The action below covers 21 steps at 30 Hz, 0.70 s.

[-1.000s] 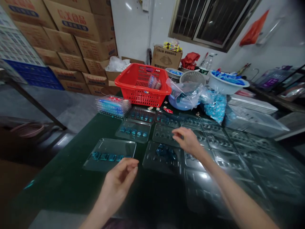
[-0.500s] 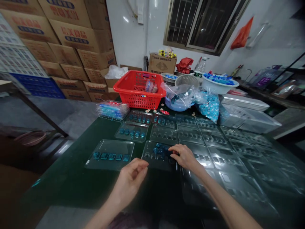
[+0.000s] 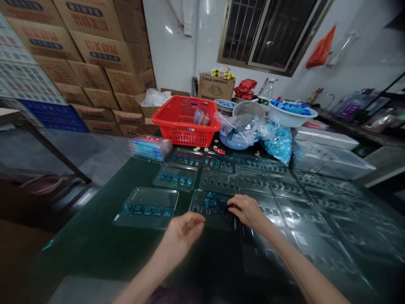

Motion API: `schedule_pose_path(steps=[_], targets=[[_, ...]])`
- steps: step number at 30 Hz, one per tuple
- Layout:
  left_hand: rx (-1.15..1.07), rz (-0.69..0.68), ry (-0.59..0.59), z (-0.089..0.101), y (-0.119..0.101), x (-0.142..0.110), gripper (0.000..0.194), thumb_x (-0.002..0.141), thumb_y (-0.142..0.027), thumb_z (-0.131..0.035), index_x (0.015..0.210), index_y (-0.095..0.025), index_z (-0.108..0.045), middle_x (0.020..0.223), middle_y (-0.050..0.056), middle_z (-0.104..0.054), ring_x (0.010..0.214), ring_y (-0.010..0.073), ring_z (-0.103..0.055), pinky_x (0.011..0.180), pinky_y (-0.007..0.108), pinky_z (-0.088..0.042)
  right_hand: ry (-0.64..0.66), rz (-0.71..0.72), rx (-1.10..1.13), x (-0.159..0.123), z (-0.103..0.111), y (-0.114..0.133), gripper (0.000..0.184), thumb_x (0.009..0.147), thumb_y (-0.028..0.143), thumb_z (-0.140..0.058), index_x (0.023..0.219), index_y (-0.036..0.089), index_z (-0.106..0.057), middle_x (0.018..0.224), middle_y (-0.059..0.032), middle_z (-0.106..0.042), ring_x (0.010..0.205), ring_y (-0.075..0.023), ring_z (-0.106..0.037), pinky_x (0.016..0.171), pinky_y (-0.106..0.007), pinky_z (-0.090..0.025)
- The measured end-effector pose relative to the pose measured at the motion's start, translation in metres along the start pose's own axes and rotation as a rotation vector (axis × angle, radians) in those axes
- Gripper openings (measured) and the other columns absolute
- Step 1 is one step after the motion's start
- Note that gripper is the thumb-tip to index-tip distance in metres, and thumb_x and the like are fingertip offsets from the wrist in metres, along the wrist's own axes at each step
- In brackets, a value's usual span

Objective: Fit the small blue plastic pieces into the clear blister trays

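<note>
My right hand (image 3: 248, 210) reaches over a clear plastic tray (image 3: 196, 195), its curled fingers at the right edge of a small heap of shiny blue wrapped pieces (image 3: 212, 201). Thumb and forefinger are bent toward each other; whatever lies between them is too dark to make out. My left hand (image 3: 186, 232) hovers in front of the same tray's left corner, fingers loosely curled with a gap to the thumb, and nothing shows in it. To its left, another clear tray (image 3: 134, 195) has a row of blue square pieces (image 3: 148, 210) in its hollows.
Clear trays (image 3: 253, 179) cover the green table's right side. At the back stand a red basket (image 3: 190, 137), a blue basin (image 3: 237, 142), a bag of blue pieces (image 3: 278, 141) and a white bowl (image 3: 291, 120). Stacked packed trays (image 3: 150, 148) sit left; cartons (image 3: 98, 50) line the wall.
My left hand has moved slightly right, toward the tray with the heap. My right hand has shifted slightly right along the heap's edge. The view has tilted a little.
</note>
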<state>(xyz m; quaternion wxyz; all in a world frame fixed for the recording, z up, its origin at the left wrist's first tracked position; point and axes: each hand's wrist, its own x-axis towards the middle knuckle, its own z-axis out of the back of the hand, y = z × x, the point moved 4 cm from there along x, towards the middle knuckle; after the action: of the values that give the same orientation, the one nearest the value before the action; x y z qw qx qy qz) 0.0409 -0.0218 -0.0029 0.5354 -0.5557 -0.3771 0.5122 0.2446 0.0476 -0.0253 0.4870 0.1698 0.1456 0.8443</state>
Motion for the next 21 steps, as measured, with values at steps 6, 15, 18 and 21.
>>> schedule_pose_path(steps=[6,15,18,21], targets=[[-0.014,-0.174,0.007,-0.009,-0.012,-0.002,0.028,0.075,-0.023,-0.053,0.103,-0.021,-0.057,0.088,0.005,-0.056,0.075,0.0136,-0.052,0.061,0.022,-0.043,0.061,-0.108,0.8,-0.008,0.008,0.049,0.011,0.076,0.027,-0.055,0.082,0.018,-0.058,0.066,0.0023,-0.055,0.058,-0.0099,-0.051,0.055,-0.022,-0.041],[-0.021,-0.217,-0.162,0.004,-0.005,-0.011,0.017,0.078,-0.027,-0.051,0.089,-0.016,-0.059,0.067,0.001,-0.054,0.05,0.0084,-0.047,0.045,0.019,-0.038,-0.09,-0.206,1.214,-0.009,-0.012,0.095,0.016,0.073,0.021,-0.059,0.088,0.021,-0.053,0.072,0.003,-0.058,0.064,-0.0104,-0.056,0.061,-0.024,-0.047],[-0.092,-0.205,-0.138,0.007,-0.003,-0.014,0.019,0.078,-0.029,-0.051,0.093,-0.017,-0.055,0.062,-0.002,-0.05,0.049,0.0078,-0.046,0.044,0.019,-0.037,-0.123,-0.22,1.177,-0.01,-0.015,0.102,0.007,0.075,0.023,-0.057,0.08,0.021,-0.053,0.068,0.0035,-0.057,0.06,-0.0109,-0.057,0.058,-0.024,-0.047],[-0.105,-0.175,-0.122,0.009,-0.001,-0.015,0.02,0.077,-0.031,-0.053,0.091,-0.017,-0.053,0.064,-0.002,-0.051,0.048,0.0076,-0.046,0.043,0.018,-0.038,-0.152,-0.21,1.045,-0.01,-0.013,0.106,0.003,0.074,0.024,-0.057,0.075,0.021,-0.056,0.062,0.0035,-0.056,0.056,-0.0115,-0.055,0.054,-0.023,-0.044]])
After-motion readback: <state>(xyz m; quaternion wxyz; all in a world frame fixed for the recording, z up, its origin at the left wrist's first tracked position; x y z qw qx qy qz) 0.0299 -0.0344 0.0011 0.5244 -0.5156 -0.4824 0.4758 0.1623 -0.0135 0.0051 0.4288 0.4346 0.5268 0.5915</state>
